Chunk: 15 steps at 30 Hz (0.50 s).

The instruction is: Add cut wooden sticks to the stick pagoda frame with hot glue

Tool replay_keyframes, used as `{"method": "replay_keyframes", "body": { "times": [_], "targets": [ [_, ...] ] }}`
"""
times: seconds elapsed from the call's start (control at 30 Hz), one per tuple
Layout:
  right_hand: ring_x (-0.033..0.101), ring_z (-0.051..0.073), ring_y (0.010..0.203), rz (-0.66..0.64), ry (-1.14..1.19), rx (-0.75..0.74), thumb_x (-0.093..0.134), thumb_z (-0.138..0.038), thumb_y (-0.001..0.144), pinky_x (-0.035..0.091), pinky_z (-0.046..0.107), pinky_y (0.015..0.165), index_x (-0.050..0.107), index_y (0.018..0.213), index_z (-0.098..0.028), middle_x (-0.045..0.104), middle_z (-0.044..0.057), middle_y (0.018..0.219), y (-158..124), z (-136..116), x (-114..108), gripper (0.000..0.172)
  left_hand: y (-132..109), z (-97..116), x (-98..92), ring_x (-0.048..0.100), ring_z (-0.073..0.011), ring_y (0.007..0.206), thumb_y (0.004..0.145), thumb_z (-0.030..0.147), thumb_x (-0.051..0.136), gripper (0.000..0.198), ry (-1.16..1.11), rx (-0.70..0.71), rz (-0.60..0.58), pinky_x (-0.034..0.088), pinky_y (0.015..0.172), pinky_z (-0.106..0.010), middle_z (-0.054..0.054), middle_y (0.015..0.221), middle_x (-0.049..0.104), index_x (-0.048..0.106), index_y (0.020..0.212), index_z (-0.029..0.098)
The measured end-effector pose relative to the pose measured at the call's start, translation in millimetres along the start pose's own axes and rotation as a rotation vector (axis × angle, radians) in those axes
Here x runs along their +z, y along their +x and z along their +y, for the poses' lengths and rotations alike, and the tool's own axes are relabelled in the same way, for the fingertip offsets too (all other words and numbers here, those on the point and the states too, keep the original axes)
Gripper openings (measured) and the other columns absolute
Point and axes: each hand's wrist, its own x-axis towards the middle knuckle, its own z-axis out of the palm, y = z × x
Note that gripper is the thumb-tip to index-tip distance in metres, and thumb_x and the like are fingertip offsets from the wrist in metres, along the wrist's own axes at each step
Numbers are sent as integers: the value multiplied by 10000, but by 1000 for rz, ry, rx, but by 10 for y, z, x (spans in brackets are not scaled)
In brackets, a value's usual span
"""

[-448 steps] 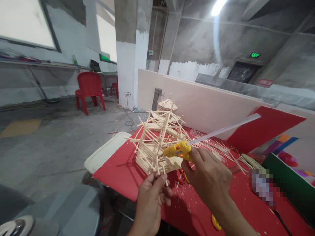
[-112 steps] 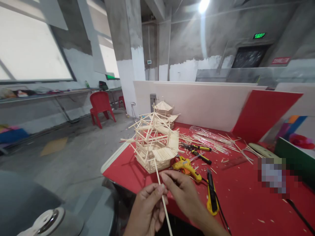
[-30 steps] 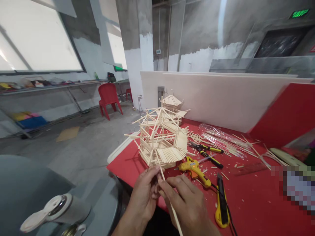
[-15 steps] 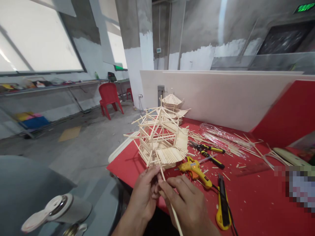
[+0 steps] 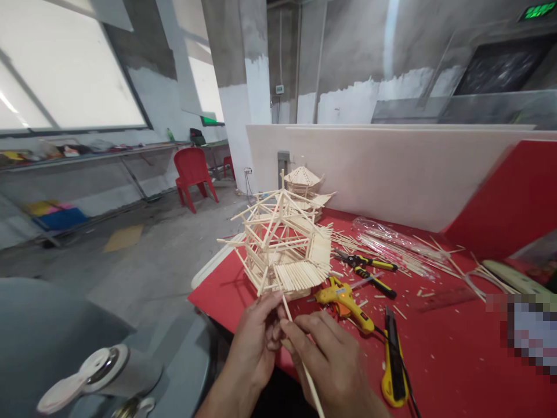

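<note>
A thin wooden stick (image 5: 312, 388) slants up from the bottom edge toward the near side of a stick-built pavilion model (image 5: 285, 244). Both hands are closed on it. My left hand (image 5: 257, 332) pinches the stick close to its far end, just in front of the model. Lower down, my right hand (image 5: 326, 354) grips the same stick between thumb and fingers. The model has an open frame of sticks on top and slatted roof panels on its right and near sides. Whether the stick's tip touches the model, I cannot tell.
Right of my hands lie a yellow glue gun (image 5: 343, 302), a utility knife (image 5: 394, 360) and cutting pliers (image 5: 368, 273). Loose sticks (image 5: 391, 247) and offcuts cover the red table (image 5: 456, 348) behind. A second model (image 5: 303, 181) stands farther back. A flip-lid bottle (image 5: 126, 368) is at lower left.
The view has shifted very slightly. Both hands keep their hold on the stick, and nothing else has visibly moved.
</note>
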Motion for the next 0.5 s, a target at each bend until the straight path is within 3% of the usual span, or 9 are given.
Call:
{"method": "replay_keyframes", "body": {
  "times": [0.5],
  "targets": [
    [598, 176, 776, 40, 32, 9, 580, -67, 880, 514, 314, 665, 666, 1091, -87, 676, 115, 880, 44, 11, -20, 229, -17, 22, 18, 304, 8, 352, 693, 280, 777, 196, -12, 3, -24, 154, 333, -115, 70, 526, 523, 657, 733, 131]
  ]
}}
